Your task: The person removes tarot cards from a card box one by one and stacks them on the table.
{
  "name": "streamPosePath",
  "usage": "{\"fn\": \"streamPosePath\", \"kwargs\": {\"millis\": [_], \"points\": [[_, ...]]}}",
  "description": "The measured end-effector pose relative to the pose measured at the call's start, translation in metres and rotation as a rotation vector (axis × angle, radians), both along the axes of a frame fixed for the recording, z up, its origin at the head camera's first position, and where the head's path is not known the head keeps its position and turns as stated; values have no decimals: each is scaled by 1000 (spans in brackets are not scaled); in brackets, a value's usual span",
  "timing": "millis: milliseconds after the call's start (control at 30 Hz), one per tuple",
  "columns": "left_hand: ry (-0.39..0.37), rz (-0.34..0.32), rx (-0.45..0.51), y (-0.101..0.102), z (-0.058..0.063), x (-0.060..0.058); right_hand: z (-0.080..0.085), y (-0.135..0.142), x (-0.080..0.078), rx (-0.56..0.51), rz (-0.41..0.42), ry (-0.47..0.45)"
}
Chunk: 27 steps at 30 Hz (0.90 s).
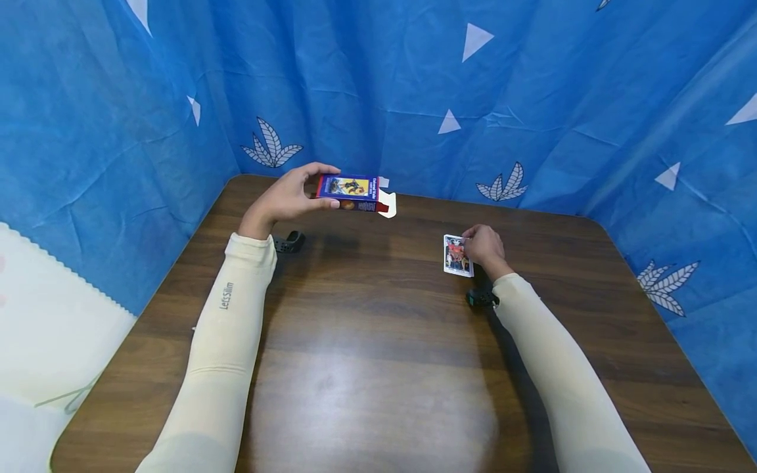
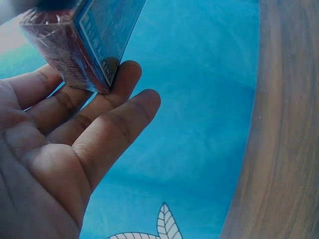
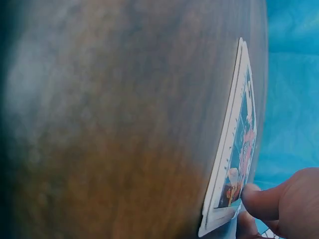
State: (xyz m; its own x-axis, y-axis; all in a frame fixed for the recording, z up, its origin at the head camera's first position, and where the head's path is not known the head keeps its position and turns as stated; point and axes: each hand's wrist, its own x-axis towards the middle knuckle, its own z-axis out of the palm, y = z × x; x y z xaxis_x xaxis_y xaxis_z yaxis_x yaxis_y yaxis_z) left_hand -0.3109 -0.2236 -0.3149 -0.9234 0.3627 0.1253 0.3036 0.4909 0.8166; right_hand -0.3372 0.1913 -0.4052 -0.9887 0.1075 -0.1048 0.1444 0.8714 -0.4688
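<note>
A blue and red card box (image 1: 349, 187), with its white end flap hanging open to the right, is held above the far left of the table. My left hand (image 1: 290, 194) grips it between thumb and fingers; in the left wrist view the fingers (image 2: 102, 124) lie along the underside of the wrapped box (image 2: 65, 55). Right of centre, a small stack of picture cards (image 1: 456, 256) lies face up. My right hand (image 1: 486, 246) pinches the stack's right edge. In the right wrist view the thumb (image 3: 264, 201) presses on the corner of the cards (image 3: 239, 149).
Both hands work over a brown wooden table (image 1: 367, 315). A blue curtain (image 1: 378, 79) with leaf and triangle prints hangs right behind its far edge and along the sides. White cloth (image 1: 47, 315) shows at the left. Dark bands (image 1: 290, 242) sit at the wrists.
</note>
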Motion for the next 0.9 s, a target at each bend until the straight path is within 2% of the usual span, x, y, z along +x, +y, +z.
{"fn": "streamPosePath", "kwargs": {"millis": [167, 300, 400, 500, 567, 633, 700, 767, 900], "points": [[5, 3, -1, 0, 0, 0, 2, -2, 1, 19, 22, 20], [1, 3, -1, 1, 0, 0, 12, -14, 3, -35, 71, 133], [2, 7, -3, 1, 1, 1, 29, -35, 7, -153, 162, 262], [10, 10, -5, -2, 2, 1, 51, -66, 14, -334, 274, 370], [13, 18, -5, -5, 3, 2, 64, -88, 17, -469, 360, 405], [13, 31, -7, -8, 3, 4, 74, -108, 21, -575, 422, 392], [13, 46, -8, -11, 2, 6, 80, -125, 22, -641, 453, 339], [17, 53, -7, -12, 1, 7, 84, -137, 23, -664, 424, 258], [29, 56, -1, -12, 0, 7, 89, -151, 22, -692, 289, 35]]}}
